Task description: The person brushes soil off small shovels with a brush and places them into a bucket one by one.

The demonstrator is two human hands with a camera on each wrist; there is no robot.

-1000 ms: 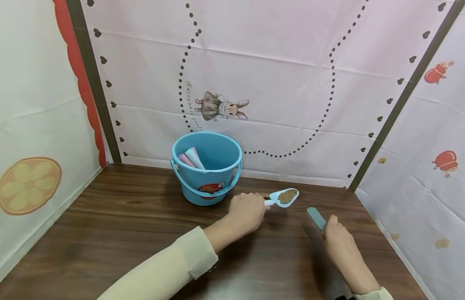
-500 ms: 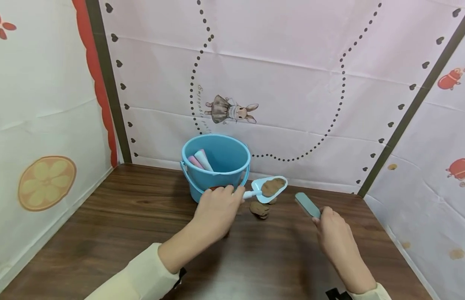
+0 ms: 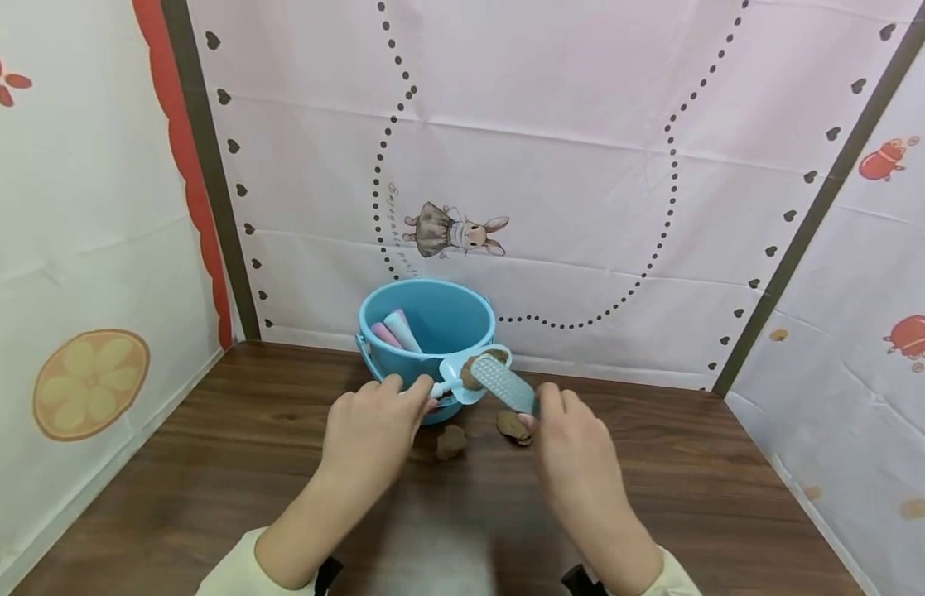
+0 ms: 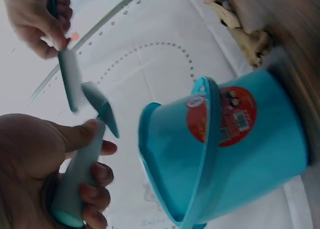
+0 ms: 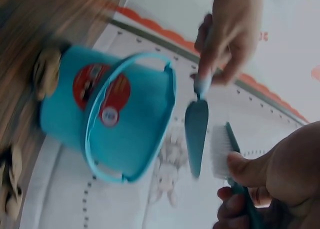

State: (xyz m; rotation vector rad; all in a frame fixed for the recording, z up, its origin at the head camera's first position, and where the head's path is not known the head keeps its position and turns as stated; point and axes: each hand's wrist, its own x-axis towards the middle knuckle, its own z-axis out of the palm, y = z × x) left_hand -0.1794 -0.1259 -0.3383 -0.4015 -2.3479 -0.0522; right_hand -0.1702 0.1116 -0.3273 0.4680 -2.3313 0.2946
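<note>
My left hand [image 3: 368, 434] grips a small light blue hand trowel [image 3: 451, 364] by its handle. Brown crumbly lumps [image 3: 469, 374] lie in the trowel's blade, which overlaps the bucket's front right rim in the head view. A teal brush [image 3: 507, 387] is held by its handle in my right hand [image 3: 577, 455]. Its white bristles [image 5: 220, 151] face the trowel in the right wrist view, and its back covers part of the load. The blue bucket [image 3: 395, 362] stands behind both hands, its carrying handle hanging down in front.
Two brown lumps, a left one [image 3: 450, 443] and a right one [image 3: 514, 427], lie on the wooden table [image 3: 678, 472] before the bucket. Inside the bucket lean pink and pale blue handles [image 3: 401, 329]. Printed cloth walls [image 3: 581, 199] enclose the table's back and sides.
My left hand has drawn the loaded trowel leftward from the right of the bucket to its front rim. My right hand has moved left, bringing the brush over the trowel's blade.
</note>
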